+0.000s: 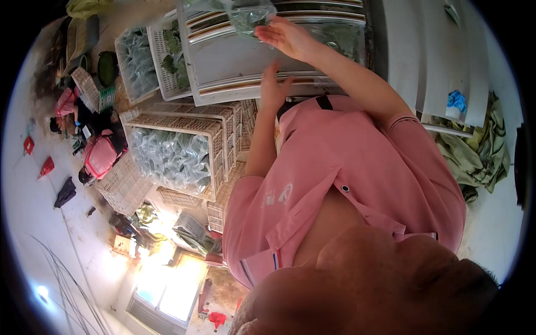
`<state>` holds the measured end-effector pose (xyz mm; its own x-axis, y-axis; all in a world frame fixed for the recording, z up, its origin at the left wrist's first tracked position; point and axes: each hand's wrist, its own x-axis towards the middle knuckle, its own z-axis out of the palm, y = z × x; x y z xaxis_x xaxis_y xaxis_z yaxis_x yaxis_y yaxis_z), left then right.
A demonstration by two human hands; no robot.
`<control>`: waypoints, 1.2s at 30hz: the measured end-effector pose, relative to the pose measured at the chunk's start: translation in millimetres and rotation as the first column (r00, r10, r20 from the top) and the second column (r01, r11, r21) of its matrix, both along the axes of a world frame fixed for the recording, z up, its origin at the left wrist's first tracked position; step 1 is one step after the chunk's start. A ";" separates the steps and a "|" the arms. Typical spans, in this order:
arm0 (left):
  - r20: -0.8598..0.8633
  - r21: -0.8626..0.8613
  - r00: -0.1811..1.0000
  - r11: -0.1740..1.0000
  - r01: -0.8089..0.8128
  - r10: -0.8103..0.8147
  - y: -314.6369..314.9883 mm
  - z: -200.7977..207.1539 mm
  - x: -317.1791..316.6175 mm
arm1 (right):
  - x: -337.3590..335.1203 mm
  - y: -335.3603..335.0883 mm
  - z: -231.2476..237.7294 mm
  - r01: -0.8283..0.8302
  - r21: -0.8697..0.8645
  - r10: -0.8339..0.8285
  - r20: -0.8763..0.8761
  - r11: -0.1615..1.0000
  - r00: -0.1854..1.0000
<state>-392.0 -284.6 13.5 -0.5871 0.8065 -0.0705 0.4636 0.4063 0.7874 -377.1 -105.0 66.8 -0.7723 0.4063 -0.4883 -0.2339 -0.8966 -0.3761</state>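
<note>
view: head camera, fisheye, the picture looked turned so the wearer's pink shirt (346,178) and chin filled the lower right of the frame
right hand: right hand (287,38) sat at top centre, fingers spread wide and flat, fingertips touching a clear bag of greens (251,17); cannot tell if it actually gripped the bag
left hand: left hand (273,89) was just below it, upper centre, fingers loosely open and pointing up, resting at the near edge of the tray, holding nothing visible
bag: clear plastic, dark green leaves inside, at the top edge of the frame, lying over the far part of the tray, partly cut off by the rim
tray: pale grey flat tray (229,61) with striped edges, upper centre, mostly bare in the middle; more bagged greens (343,39) lay along its right side
bench: grey bench (441,61) ran down the upper right, a small blue object (456,101) on it, olive cloth (474,156) bunched beside it at right
crates: white slatted crate (178,151) centre left was full of clear bags; two more crates (151,61) upper left held bags and loose greens; empty crates (125,187) stacked below
floor: left side, pink bag (101,156), red scraps (47,166), dark cloth (66,192)
window: bright glare at lower left (167,290), detail blown out
</note>
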 end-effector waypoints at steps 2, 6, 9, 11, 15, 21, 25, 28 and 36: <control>0.249 -0.034 0.939 0.971 -0.238 0.239 -12.9 -6.2 -26.9 | -13.0 -2.8 -13.0 0.038 0.099 -0.049 0.114 0.994 0.992; 0.565 0.143 0.738 0.838 -0.527 0.368 -27.8 -8.2 -77.3 | -0.1 -22.7 2.2 -0.075 0.245 -0.001 0.295 0.966 0.956; 0.846 -0.014 0.424 0.808 -0.588 0.324 -14.4 31.1 -103.4 | 46.9 -40.5 -6.5 -0.050 0.198 -0.011 0.296 0.979 0.955; 0.928 -0.123 0.274 0.904 -0.409 0.251 -17.7 29.8 -119.1 | 72.5 -51.1 -15.2 -0.220 0.232 0.097 0.446 0.948 0.890; 0.937 -0.140 0.300 0.979 -0.150 0.180 -16.3 18.1 -103.6 | 107.6 -54.1 -10.6 -0.199 0.160 0.098 0.485 0.967 0.869; 0.866 0.081 0.499 0.995 -0.066 -0.038 4.2 22.8 -124.8 | 106.7 9.6 -6.7 -0.452 0.829 0.082 0.452 0.328 0.888; 0.355 -0.044 0.934 0.998 0.052 -0.033 34.4 -23.4 -133.7 | 92.1 14.3 -67.5 -0.526 0.799 -0.136 0.510 -0.290 0.849; -0.405 -0.073 0.912 0.997 0.037 -0.063 37.4 -49.2 -122.4 | 85.5 -8.5 -100.5 -0.659 0.616 -0.294 0.595 -0.431 0.748; 0.032 -0.233 0.997 0.969 0.078 -0.073 16.9 -57.6 -119.5 | 91.2 -16.8 -99.6 -0.687 0.661 -0.190 0.665 -0.302 0.723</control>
